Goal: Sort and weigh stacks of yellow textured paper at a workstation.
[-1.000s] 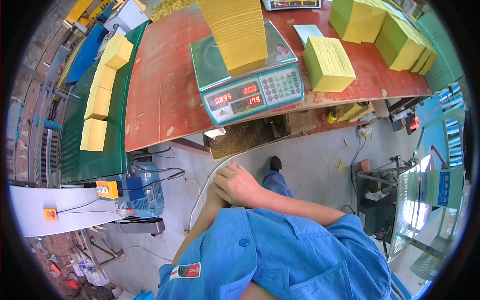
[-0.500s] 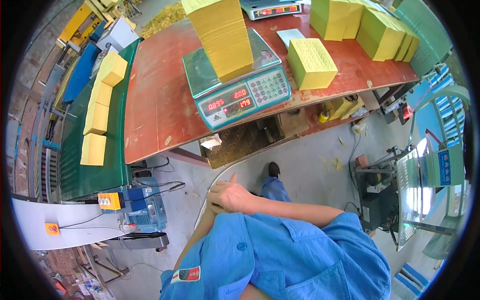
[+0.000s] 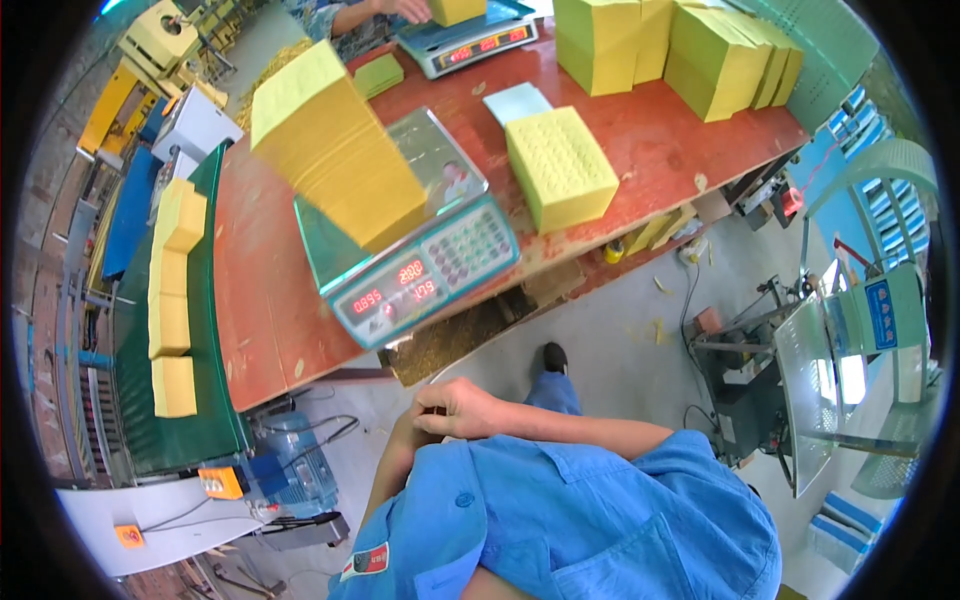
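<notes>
My right hand (image 3: 462, 406) is held low in front of my blue shirt, its fingers curled, and nothing shows in them. Pressed against it is my left hand (image 3: 424, 412), whose fingers are mostly hidden. Both hands are off the table, closest to its near edge. Beyond them, a teal weighing scale (image 3: 415, 270) with lit red digits stands on the table. A tall stack of yellow paper (image 3: 335, 165) rests upright on its plate. Right of the scale sits a shorter yellow paper block (image 3: 562, 170) with an embossed top.
More yellow stacks (image 3: 600, 45) line the red table's (image 3: 270, 310) far right. A co-worker's hand (image 3: 403, 10) is beside a block on a second scale (image 3: 470, 45). Several yellow blocks (image 3: 172, 320) form a row on the green conveyor (image 3: 215, 420) at left. A perforated metal machine (image 3: 815, 390) stands at right.
My view has shifted, so the table and scale sit lower and further left. The co-worker's hand and the block on the second scale have come into sight. My hands remain together.
</notes>
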The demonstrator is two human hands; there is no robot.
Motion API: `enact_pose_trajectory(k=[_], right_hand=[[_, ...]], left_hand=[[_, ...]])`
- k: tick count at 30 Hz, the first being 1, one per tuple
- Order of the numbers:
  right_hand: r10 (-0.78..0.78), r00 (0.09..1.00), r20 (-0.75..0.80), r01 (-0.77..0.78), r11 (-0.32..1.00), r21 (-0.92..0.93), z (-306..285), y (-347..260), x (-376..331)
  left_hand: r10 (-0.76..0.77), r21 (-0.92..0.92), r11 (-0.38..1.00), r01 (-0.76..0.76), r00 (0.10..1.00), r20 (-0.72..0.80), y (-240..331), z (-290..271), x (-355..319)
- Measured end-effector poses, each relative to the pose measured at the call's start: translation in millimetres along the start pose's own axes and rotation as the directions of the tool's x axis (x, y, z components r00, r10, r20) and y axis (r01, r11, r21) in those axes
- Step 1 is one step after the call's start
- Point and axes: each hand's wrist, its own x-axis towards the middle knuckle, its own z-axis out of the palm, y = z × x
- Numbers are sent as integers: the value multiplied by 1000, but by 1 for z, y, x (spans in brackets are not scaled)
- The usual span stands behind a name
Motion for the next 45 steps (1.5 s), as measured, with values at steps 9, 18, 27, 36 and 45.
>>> enact_pose_trajectory(k=[9,18,27,36,45], right_hand=[[120,982,-148,-81,966,246,-151,-29,3],[-84,950,-301,196,911,362,-191,-61,83],[-95,791,-605,241,956,165,-197,-43,238],[-47,858,-511,178,961,211,-232,10,308],[-75,745,-663,146,988,53,-156,-2,225]], left_hand=[[29,51,998,-22,989,-148,135,-63,91],[-62,-361,479,-800,379,-923,130,-164,75],[-121,-658,324,-679,660,-741,80,-196,118],[-130,-792,444,-420,844,-521,162,-291,147],[45,-674,735,-74,997,-60,165,-305,105]])
